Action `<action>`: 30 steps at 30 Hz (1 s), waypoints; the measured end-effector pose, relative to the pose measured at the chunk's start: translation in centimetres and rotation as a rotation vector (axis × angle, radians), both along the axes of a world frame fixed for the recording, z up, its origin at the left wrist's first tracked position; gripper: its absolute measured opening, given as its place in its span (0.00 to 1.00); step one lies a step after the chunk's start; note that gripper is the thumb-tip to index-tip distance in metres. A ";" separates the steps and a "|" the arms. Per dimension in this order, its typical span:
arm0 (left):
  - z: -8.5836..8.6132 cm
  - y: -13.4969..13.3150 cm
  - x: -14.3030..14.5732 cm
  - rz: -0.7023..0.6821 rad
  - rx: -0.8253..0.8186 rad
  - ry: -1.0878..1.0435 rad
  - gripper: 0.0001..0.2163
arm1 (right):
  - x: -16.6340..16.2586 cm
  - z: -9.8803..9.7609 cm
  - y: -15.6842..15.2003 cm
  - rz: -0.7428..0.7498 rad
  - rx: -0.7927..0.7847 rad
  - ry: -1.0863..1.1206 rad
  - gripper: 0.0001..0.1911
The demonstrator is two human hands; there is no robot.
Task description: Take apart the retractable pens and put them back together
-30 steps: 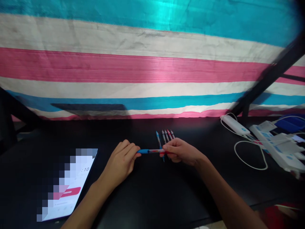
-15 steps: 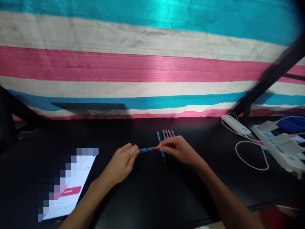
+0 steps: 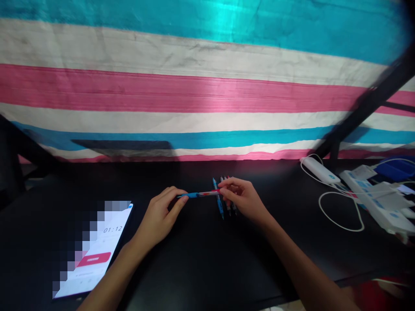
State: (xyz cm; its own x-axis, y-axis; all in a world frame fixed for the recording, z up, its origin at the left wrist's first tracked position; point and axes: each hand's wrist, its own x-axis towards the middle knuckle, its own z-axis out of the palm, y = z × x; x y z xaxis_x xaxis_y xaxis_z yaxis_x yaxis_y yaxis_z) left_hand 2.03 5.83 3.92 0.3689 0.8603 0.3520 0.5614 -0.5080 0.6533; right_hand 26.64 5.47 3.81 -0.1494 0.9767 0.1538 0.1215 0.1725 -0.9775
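Observation:
A pen (image 3: 201,195) with a blue grip and a clear barrel is held level above the black table (image 3: 207,259). My left hand (image 3: 160,216) pinches its blue tip end with finger and thumb. At the other end, my right hand (image 3: 243,199) is closed round the barrel. Directly under my right hand several more pens (image 3: 223,203) lie side by side on the table, a blue one at the left, partly hidden by my fingers.
A phone (image 3: 94,252) with a lit timer screen lies at the near left. At the right are a white power bank (image 3: 319,169), a looping white cable (image 3: 340,211) and a white power strip (image 3: 376,201). A striped cloth (image 3: 194,86) hangs behind the table.
Both hands have moved the pen a little farther from me and higher. My left fingers have slid out to the very tip.

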 end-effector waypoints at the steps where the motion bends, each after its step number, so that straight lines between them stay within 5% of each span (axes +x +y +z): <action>1: 0.0 0.0 0.0 0.007 0.013 -0.001 0.08 | 0.0 0.0 0.1 -0.008 0.006 0.026 0.11; 7: 0.1 0.1 0.1 -0.013 0.010 0.023 0.17 | 0.1 0.0 0.0 0.012 0.157 0.074 0.05; 14: 0.1 0.0 0.2 -0.011 0.015 0.018 0.17 | -0.4 -0.1 -0.2 0.041 -0.084 -0.046 0.14; 28: 0.2 -0.1 0.1 -0.014 0.021 0.027 0.16 | -0.2 0.1 -0.1 0.099 -0.045 0.000 0.11; 30: 0.2 -0.1 0.1 -0.016 0.021 0.030 0.16 | -0.2 0.2 -0.2 0.082 -0.050 0.075 0.19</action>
State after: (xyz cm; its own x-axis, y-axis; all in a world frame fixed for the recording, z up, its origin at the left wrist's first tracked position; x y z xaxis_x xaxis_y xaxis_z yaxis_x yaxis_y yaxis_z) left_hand 2.15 5.73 4.09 0.3931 0.8469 0.3580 0.5724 -0.5301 0.6255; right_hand 26.44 5.31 4.01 -0.2195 0.9683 0.1194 0.0351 0.1301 -0.9909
